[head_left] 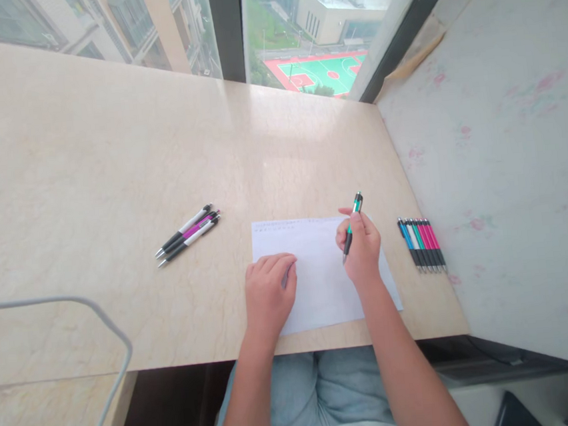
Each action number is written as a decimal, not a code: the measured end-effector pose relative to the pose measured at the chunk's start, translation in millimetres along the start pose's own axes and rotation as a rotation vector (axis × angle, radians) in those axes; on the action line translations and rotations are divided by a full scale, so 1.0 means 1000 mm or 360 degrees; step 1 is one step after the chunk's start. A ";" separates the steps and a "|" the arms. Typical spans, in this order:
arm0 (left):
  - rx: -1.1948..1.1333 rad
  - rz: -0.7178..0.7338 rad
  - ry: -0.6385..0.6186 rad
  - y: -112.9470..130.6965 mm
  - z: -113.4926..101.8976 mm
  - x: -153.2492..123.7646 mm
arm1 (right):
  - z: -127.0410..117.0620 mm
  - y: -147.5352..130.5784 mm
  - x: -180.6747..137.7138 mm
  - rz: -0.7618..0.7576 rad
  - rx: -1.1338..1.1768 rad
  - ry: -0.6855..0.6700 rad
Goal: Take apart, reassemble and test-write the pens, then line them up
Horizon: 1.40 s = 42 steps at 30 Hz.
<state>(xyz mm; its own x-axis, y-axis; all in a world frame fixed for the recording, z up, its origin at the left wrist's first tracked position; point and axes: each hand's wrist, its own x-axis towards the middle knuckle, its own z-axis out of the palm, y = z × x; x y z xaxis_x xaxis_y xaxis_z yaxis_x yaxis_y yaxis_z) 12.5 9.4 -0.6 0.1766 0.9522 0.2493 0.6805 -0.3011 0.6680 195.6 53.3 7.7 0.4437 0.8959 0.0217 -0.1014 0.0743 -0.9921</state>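
A sheet of white paper lies on the stone-look counter, with rows of small marks along its top edge. My left hand rests palm down over the paper's left edge, its fingers loosely bent and holding nothing. Above the right part of the sheet, my right hand grips a green and black ballpoint pen. The pen is tilted, with its tip pointing down toward the paper; whether the tip touches cannot be told.
Three pens, two white and one purple, lie left of the paper. A row of several coloured pens lies at the right, near the flowered wall. A grey cable curves across the left. A window borders the counter's back.
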 end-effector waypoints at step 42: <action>-0.0001 0.0105 0.0031 -0.011 0.003 0.004 | -0.137 -0.030 -0.012 -0.0100 -0.2203 -0.0006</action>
<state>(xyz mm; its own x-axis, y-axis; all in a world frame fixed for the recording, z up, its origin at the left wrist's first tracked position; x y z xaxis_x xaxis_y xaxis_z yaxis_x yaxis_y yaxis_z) 7.8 17.2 -9.1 0.2071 0.9291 0.3063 0.6674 -0.3631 0.6502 315.1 -19.4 20.1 0.4121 0.9086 0.0685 0.8763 -0.3746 -0.3031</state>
